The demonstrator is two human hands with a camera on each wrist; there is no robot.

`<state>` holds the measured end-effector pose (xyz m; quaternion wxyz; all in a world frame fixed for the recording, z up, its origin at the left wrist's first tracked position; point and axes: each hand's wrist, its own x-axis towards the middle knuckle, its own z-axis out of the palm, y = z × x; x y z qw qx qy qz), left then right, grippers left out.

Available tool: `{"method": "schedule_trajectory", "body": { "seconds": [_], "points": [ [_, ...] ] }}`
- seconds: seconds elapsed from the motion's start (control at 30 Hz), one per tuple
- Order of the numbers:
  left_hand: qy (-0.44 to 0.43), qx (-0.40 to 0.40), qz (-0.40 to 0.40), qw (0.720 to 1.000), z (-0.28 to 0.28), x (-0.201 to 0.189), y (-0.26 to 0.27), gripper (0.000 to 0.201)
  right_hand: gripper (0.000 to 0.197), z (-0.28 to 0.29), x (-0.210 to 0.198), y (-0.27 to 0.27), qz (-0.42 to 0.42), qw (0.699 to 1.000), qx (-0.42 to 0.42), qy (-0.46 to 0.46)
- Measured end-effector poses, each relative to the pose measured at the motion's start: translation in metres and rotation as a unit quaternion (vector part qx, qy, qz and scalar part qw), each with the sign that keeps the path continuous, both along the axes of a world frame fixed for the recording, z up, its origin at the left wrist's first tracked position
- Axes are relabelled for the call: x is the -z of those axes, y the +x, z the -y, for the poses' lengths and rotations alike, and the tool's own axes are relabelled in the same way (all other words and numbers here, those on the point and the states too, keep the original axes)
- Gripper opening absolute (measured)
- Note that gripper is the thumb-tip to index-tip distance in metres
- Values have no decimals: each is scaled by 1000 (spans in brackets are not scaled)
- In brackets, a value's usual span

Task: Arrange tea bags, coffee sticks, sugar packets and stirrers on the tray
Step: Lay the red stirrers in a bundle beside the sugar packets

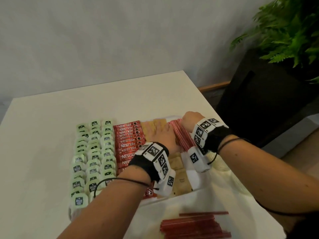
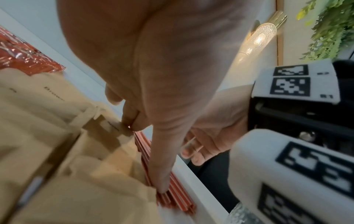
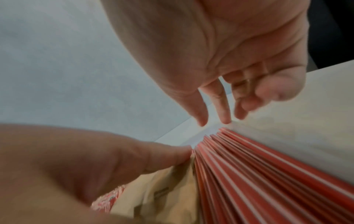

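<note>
A white tray [image 1: 196,178] holds green tea bags [image 1: 93,152], red coffee sticks [image 1: 127,135], brown sugar packets [image 1: 153,125] and a row of red stirrers [image 1: 181,135] along its right side. My left hand [image 1: 164,135] lies flat on the sugar packets with straight fingers, its edge against the stirrers. In the left wrist view its thumb [image 2: 162,174] presses the stirrers [image 2: 172,195] beside the packets [image 2: 57,151]. My right hand [image 1: 191,121] hangs over the tray's far right corner. Its relaxed fingertips [image 3: 203,115] touch the far ends of the stirrers [image 3: 249,174] and grip nothing.
A loose pile of red stirrers [image 1: 195,225] lies on the white table [image 1: 43,135] near its front edge. A clear glass object [image 1: 222,167] stands just right of the tray. A black planter [image 1: 259,100] with a green plant [image 1: 290,28] is beyond the table's right edge.
</note>
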<state>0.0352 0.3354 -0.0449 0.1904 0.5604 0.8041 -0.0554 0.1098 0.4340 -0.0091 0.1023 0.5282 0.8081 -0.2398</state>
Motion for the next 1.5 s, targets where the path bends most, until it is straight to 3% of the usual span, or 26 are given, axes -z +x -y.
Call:
{"method": "schedule_trajectory", "body": {
  "seconds": [0.2,0.4,0.53,0.67,0.8,0.97,1.13,1.27,1.43,1.5],
  "points": [
    [-19,21,-3,1000,6,-9,-2,99,41,16,-2,11,-29,1000,-5,5],
    [-41,52,-21,998,17,-16,-2,103,41,35,-9,20,-11,994,-105,-10],
    [-26,73,-8,997,21,-11,-3,121,52,40,3,32,-61,996,-66,-7],
    [-28,85,-17,996,19,-8,1,125,36,57,17,44,-39,998,-36,-25],
    [-35,64,-12,997,15,-11,-6,118,51,66,26,50,-14,999,-26,-18],
    [-51,62,-21,997,18,-16,-6,122,73,66,32,47,-25,999,-27,-24],
    [-52,68,-20,996,15,-14,-5,127,67,62,24,42,-26,999,1,-46],
    [-46,60,-20,997,14,-15,-2,128,67,59,27,51,-5,997,-34,-62],
    [-32,49,-11,998,10,-16,-5,124,37,61,29,49,-29,999,-19,-35],
    [-34,51,-7,998,11,-14,-6,125,45,60,29,50,-20,998,-23,-50]
  ]
}}
